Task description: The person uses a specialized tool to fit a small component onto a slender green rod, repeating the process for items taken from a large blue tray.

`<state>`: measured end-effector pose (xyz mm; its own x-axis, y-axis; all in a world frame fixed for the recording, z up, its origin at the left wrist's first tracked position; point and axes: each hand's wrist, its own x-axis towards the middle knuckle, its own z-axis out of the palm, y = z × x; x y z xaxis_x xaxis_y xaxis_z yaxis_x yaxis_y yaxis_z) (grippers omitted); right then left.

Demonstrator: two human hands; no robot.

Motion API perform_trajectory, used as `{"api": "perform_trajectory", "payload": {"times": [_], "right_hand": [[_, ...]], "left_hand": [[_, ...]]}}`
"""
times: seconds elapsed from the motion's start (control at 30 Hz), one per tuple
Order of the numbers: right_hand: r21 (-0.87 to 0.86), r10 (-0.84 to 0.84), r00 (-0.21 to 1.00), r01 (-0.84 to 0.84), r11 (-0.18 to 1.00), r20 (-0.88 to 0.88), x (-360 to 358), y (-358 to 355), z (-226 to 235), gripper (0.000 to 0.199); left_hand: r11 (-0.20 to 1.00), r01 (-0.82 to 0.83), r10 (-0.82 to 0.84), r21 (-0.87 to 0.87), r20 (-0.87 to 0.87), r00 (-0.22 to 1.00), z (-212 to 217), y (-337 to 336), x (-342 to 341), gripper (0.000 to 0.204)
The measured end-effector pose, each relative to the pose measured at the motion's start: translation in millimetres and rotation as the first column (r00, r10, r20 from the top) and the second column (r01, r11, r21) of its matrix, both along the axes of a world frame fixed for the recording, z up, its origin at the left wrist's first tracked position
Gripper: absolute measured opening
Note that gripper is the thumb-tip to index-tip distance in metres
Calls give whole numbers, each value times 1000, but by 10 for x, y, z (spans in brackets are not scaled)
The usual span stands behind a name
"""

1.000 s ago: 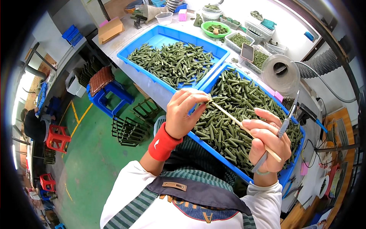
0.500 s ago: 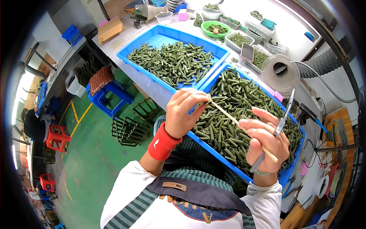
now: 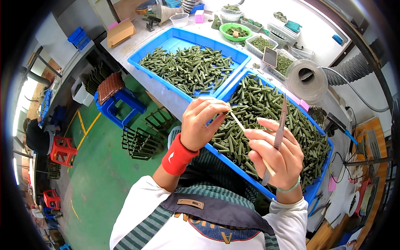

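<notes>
Pinching the tip of a thin, pale wooden stick (image 3: 246,132) between closed thumb and fingertips, the left hand (image 3: 202,123), a red wristband below it, hovers just above the near blue plastic tray (image 3: 250,179) heaped with short dark-green tube-shaped pieces (image 3: 266,112); a small green piece seems to sit at that pinch, though it is too small to be sure; the stick slants down to the right hand (image 3: 277,160), whose fingers curl loosely around its lower end while also gripping slim metal tweezers (image 3: 278,133) that point upward; both hands are over the tray's near half. Beyond that tray, farther from the person, lies a second blue tray (image 3: 166,43) of the same green pieces; to the near tray's right stands a grey spool of wire (image 3: 307,75). The stick looks light, stiff and easily snapped, best held near its ends with a gentle pinch; the green pieces appear light and rigid, likely slippery in a heap.
</notes>
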<state>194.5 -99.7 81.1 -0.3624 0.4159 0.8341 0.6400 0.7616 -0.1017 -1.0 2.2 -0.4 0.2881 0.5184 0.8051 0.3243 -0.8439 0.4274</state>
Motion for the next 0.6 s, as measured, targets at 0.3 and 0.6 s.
{"api": "perform_trajectory", "payload": {"times": [0.3, 0.6], "right_hand": [[-12, 34, 997, -35, 999, -64, 49, -25, -2, 30], [-1, 6, 982, -7, 1000, -188, 123, -171, 13, 39]], "left_hand": [[1000, 6, -5, 25, -41, 999, 0, -11, -14, 32], [999, 39, -39, -11, 45, 998, 12, 18, -31, 35]]}}
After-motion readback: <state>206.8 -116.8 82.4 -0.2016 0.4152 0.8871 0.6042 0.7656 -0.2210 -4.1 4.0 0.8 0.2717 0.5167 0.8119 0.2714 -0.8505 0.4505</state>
